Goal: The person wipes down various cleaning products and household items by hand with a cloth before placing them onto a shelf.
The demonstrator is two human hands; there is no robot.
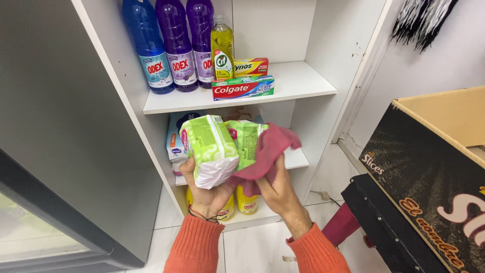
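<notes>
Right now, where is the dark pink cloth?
In the head view, the dark pink cloth sits centre frame in the right hand, pressed against the green-and-white soft packs held by the left hand, before the white shelves.

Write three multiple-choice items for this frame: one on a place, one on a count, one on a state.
1. Where do the toothpaste boxes lie?
A. upper shelf
B. floor
C. cardboard box

2. How many purple bottles stand there?
A. one
B. two
C. four

3. What is the right hand doing?
A. hanging empty
B. pressing a red cloth on a green pack
C. gripping a bottle

Answers:
1 A, they lie on the upper shelf beside the bottles.
2 B, two purple beside one blue.
3 B, the cloth covers the pack; the left hand holds another green-and-white pack.
</notes>
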